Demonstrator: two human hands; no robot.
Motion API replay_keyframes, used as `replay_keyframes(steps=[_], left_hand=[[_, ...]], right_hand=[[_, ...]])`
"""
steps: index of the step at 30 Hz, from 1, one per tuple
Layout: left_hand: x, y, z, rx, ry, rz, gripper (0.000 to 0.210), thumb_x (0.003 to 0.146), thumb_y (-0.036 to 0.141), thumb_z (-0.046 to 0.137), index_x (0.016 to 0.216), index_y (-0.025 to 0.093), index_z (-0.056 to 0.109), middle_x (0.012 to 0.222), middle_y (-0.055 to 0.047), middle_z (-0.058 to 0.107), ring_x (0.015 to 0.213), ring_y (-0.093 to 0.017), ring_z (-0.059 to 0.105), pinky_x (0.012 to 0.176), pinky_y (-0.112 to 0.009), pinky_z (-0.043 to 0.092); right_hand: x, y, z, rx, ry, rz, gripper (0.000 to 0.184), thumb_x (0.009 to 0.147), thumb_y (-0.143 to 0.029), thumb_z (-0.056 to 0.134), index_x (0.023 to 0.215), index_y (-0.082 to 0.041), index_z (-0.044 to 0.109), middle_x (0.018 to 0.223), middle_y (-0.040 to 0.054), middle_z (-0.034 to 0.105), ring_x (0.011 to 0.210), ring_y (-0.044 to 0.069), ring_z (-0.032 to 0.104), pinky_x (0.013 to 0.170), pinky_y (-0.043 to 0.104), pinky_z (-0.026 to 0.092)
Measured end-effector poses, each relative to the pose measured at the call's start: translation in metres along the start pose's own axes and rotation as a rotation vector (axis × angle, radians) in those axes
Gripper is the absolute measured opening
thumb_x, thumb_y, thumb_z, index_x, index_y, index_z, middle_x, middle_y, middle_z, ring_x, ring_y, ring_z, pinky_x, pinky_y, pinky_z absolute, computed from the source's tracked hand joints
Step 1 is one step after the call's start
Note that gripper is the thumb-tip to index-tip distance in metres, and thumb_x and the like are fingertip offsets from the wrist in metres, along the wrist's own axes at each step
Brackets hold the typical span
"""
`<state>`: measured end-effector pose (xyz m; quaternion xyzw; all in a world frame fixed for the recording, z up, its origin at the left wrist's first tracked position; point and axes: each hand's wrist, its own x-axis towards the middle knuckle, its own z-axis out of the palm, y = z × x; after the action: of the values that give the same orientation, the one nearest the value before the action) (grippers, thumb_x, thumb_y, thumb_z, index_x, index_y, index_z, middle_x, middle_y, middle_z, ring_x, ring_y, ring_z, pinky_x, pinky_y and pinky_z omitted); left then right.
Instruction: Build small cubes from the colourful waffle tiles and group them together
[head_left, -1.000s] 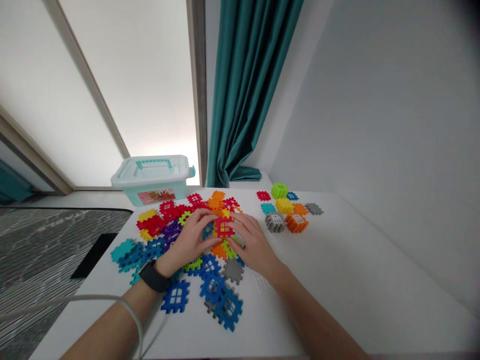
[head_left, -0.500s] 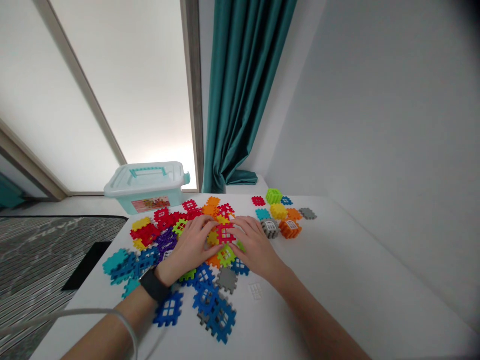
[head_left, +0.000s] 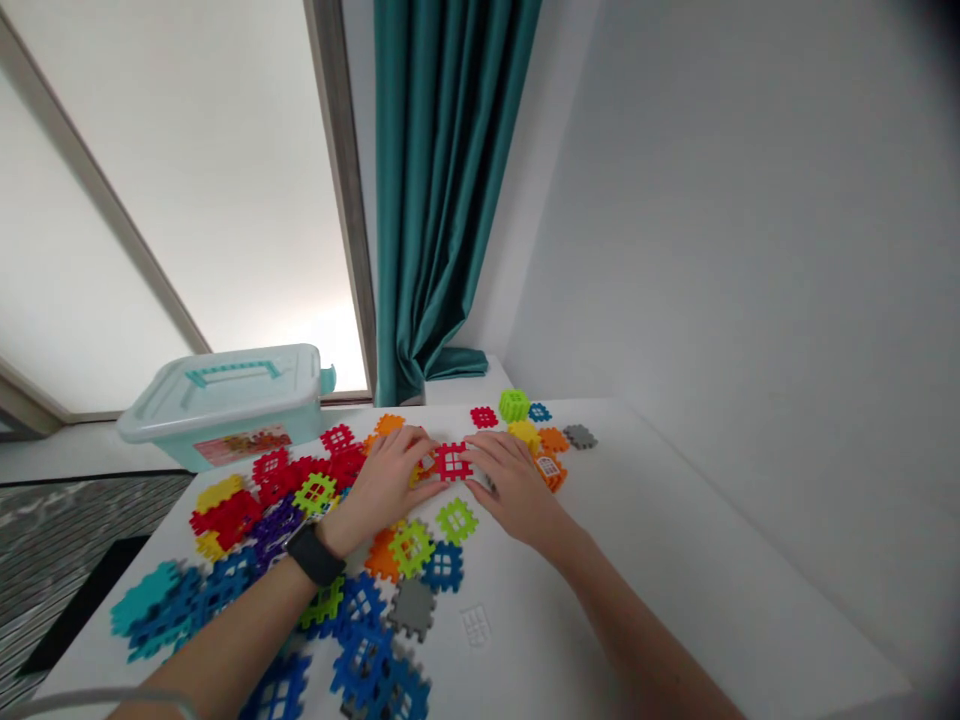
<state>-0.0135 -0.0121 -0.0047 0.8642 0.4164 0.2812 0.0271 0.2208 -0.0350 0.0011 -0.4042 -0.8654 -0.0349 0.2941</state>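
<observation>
Fingers (head_left: 484, 462) hold red piece (head_left: 453, 462); right hand (head_left: 517, 492) partly hides yellow block (head_left: 527, 433).

Worn on the person's head, as single view. Aimed forward and down over left hand (head_left: 391, 474) and right hand (head_left: 519, 492) at white table (head_left: 615, 560), with teal curtain (head_left: 446, 200) beyond. Nearer to hands than to curtain.

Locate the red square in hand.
In the head view, slightly left of and below centre, the red square is between the left hand and right hand, beyond a green square.
</observation>
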Motion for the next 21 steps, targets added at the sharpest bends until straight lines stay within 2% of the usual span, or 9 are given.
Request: replay_keyframes(steps=[6,11,16,21], left_hand=[[0.044,-0.013,0.023,-0.002,-0.024,-0.022,0.041,0.089,0.044,0.070,0.122,0.022,0.061,0.120,-0.009,0.060,0.112,-0.028,0.058,0.097,-0.046,0.049],[0.080,-0.028,0.057,-0.047,-0.037,-0.056,0.044,0.089,0.050,0.068,0.122,0.021,0.063,0.117,-0.010,0.060,0.110,-0.028,0.059,0.099,-0.047,0.050],[0.109,-0.039,0.094,-0.183,-0.047,-0.083,0.039,0.089,0.047,0.067,0.116,0.019,0.066,0.113,-0.009,0.057,0.106,-0.026,0.061,0.102,-0.045,0.050],[0.123,-0.049,0.116,-0.234,-0.051,-0.089,0.037,0.088,0.044,0.068,0.115,0.018,0.066,0.115,-0.009,0.055,0.110,-0.025,0.059,0.106,-0.044,0.049]], right_hand=[[-0.012,0.049,-0.011,0.002,0.195,0.113,0.024,0.095,-0.021,0.053,0.116,-0.023,0.064,0.123,0.0111,0.066,0.119,0.027,0.058,0.103,0.049,0.047],[-0.029,0.088,-0.019,-0.033,0.350,0.215,0.023,0.094,-0.020,0.052,0.113,-0.021,0.065,0.117,0.0125,0.066,0.113,0.028,0.060,0.099,0.051,0.048],[-0.043,0.098,-0.024,-0.022,0.387,0.272,0.024,0.093,-0.018,0.052,0.112,-0.022,0.066,0.115,0.0120,0.067,0.110,0.028,0.061,0.098,0.051,0.048],[-0.045,0.094,-0.026,0.003,0.389,0.288,0.023,0.093,-0.016,0.052,0.110,-0.022,0.066,0.113,0.0114,0.067,0.109,0.026,0.061,0.097,0.048,0.049]])
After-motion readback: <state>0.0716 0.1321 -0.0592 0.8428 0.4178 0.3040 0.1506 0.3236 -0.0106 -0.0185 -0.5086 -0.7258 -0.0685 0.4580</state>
